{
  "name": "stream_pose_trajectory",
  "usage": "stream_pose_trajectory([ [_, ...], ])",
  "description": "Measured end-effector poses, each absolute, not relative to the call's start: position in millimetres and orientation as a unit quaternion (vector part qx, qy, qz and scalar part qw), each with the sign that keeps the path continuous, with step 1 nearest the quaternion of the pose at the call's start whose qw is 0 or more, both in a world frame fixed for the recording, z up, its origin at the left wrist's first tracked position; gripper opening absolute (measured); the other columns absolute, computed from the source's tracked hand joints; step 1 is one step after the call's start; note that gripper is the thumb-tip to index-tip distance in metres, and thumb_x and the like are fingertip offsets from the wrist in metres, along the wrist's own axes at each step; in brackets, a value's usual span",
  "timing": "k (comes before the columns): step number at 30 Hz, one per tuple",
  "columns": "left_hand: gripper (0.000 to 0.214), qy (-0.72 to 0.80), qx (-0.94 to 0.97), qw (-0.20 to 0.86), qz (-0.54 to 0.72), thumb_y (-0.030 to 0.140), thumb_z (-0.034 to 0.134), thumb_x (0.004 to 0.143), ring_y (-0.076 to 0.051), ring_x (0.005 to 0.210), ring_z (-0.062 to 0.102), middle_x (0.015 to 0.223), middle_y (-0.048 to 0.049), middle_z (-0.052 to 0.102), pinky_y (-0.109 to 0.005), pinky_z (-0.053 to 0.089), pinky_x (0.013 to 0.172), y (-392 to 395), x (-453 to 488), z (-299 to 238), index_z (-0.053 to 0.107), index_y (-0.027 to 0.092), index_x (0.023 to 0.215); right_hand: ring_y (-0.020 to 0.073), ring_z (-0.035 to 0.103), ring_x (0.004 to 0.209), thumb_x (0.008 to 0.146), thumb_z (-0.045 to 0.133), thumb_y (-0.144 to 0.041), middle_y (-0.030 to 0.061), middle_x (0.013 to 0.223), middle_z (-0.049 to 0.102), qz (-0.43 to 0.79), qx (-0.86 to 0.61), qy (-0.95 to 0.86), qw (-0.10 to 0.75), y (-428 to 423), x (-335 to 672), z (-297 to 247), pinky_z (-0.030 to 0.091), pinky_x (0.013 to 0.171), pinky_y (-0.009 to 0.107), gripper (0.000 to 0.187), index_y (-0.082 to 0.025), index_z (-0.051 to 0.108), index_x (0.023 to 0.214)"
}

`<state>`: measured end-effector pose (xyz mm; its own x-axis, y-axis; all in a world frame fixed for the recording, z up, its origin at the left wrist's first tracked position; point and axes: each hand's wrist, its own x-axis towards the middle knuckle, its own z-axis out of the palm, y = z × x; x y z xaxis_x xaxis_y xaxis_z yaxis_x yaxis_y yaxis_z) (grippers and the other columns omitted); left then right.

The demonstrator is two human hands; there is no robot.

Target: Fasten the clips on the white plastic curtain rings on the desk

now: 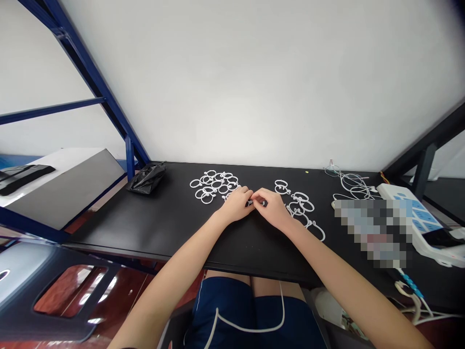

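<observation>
My left hand (237, 204) and my right hand (271, 205) meet at the middle of the black table (163, 228), fingertips pinched together on a small white ring piece (253, 201) that is mostly hidden between them. A pile of white plastic rings (214, 185) lies just beyond my left hand. Another scatter of white rings (302, 207) lies beside and beyond my right hand.
A crumpled black plastic bag (147, 177) sits at the table's back left. White cables (354, 184) and a white-and-blue power strip (417, 218) lie at the right. A blue metal frame (90, 77) rises at the left, with a grey side surface (65, 186) below it.
</observation>
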<state>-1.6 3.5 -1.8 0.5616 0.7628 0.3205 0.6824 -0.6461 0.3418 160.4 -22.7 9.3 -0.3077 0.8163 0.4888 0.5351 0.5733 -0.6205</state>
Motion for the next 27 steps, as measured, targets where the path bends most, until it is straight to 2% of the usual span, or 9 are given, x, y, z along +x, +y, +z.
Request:
stream_pose_trajectory([
  [13, 0.008, 0.406, 0.887, 0.081, 0.206, 0.025, 0.054, 0.086, -0.020, 0.085, 0.054, 0.090, -0.0054, 0.056, -0.034, 0.048, 0.080, 3.2, -2.2, 0.6, 0.056, 0.019, 0.082, 0.0158, 0.059, 0.068, 0.082, 0.050, -0.012, 0.0013, 0.077, 0.063, 0.174, -0.435, -0.797, 0.382, -22.1, 159.9, 6.5, 0.049, 0.065, 0.029, 0.016, -0.022, 0.062, 0.080],
  [23, 0.006, 0.404, 0.888, 0.075, 0.206, 0.024, 0.054, 0.084, -0.021, 0.086, 0.054, 0.090, -0.0058, 0.056, -0.032, 0.047, 0.077, 4.4, -2.8, -2.5, 0.056, 0.019, 0.083, 0.0156, 0.056, 0.065, 0.082, 0.049, -0.014, 0.0010, 0.074, 0.060, 0.169, -0.432, -0.800, 0.381, -22.6, 158.4, 6.4, 0.048, 0.064, 0.030, 0.015, -0.022, 0.061, 0.079],
  [27, 0.007, 0.403, 0.886, 0.078, 0.214, 0.024, 0.053, 0.086, -0.020, 0.083, 0.054, 0.087, -0.0055, 0.057, -0.031, 0.046, 0.074, 3.3, -2.1, -0.6, 0.055, 0.018, 0.082, 0.0161, 0.060, 0.068, 0.083, 0.049, -0.014, 0.0016, 0.077, 0.063, 0.173, -0.424, -0.794, 0.400, -23.5, 157.6, 6.4, 0.050, 0.065, 0.030, 0.015, -0.022, 0.062, 0.080],
])
